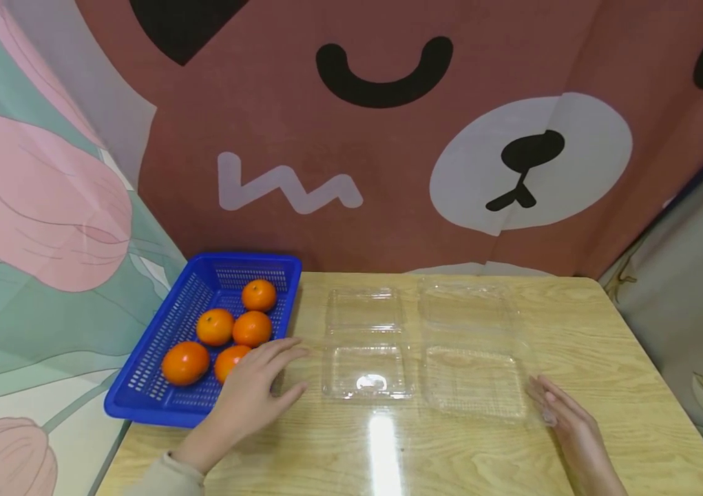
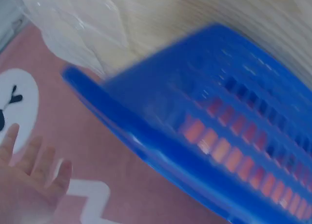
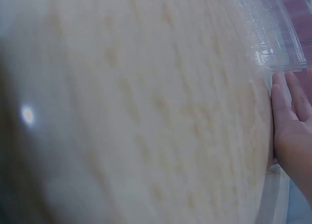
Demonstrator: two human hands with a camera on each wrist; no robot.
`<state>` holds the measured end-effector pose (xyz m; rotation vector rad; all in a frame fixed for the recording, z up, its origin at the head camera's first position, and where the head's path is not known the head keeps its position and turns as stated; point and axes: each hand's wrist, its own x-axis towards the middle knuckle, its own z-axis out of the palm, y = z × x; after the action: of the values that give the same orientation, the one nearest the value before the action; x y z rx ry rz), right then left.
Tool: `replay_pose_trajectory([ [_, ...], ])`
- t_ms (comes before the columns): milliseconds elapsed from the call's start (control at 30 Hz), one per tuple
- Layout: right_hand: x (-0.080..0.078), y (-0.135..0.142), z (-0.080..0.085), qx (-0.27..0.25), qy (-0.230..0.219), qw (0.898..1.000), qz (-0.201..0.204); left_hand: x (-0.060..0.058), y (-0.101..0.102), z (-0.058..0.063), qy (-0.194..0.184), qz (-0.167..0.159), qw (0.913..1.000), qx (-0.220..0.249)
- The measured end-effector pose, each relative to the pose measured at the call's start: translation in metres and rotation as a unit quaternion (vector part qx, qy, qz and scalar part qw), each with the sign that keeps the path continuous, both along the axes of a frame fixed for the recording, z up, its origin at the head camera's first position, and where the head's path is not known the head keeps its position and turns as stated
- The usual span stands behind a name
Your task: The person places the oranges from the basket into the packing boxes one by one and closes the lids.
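Observation:
My left hand [image 1: 253, 391] hovers over the right side of a blue plastic basket [image 1: 117, 403], fingers extended and nothing held. Several oranges [image 1: 215, 326] lie in that basket; the hand partly hides one of them. In the left wrist view the fingers are spread beside the basket's rim [image 2: 141, 143]. Two clear plastic clamshell containers lie unfolded side by side, a smaller left one [image 1: 366, 368] and a larger right one [image 1: 475, 382]. With fairly straight fingers, my right hand [image 1: 573, 424] is at the larger container's right edge, its fingertips at a corner in the right wrist view.
A light wood-grain table [image 1: 450, 458] carries everything. Behind it hangs a brown cloth [image 1: 388, 151] with a cartoon bear, and a flowered cloth [image 1: 41, 207] hangs at the left beside the basket. Light glares off the tabletop in front of the smaller container.

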<state>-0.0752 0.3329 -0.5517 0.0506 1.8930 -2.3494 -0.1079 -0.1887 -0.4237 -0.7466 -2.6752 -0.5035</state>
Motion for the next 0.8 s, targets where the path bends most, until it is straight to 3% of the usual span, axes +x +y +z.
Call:
replay_pose_trajectory([
  [200, 0.001, -0.001, -0.002, 0.016, -0.01, 1.0, -0.007, -0.006, -0.023, 0.007, -0.038, 0.024, 0.999, 0.006],
  [367, -0.001, 0.0, -0.001, -0.002, 0.003, 1.0, -0.004, -0.014, -0.038, 0.011, -0.071, 0.046, 0.9962, 0.019],
  [500, -0.002, 0.001, 0.0, -0.013, 0.025, 1.0, 0.012, -0.025, -0.05, 0.009, -0.076, 0.045, 0.996, 0.011],
  [633, -0.002, 0.003, 0.001, -0.014, 0.017, 0.999, 0.024, -0.037, -0.063, 0.006, -0.079, 0.034, 0.9963, -0.007],
  [800, 0.0, 0.005, 0.001, 0.006, 0.008, 0.999, 0.03, -0.047, -0.078, 0.003, -0.131, 0.039, 0.9904, -0.022],
])
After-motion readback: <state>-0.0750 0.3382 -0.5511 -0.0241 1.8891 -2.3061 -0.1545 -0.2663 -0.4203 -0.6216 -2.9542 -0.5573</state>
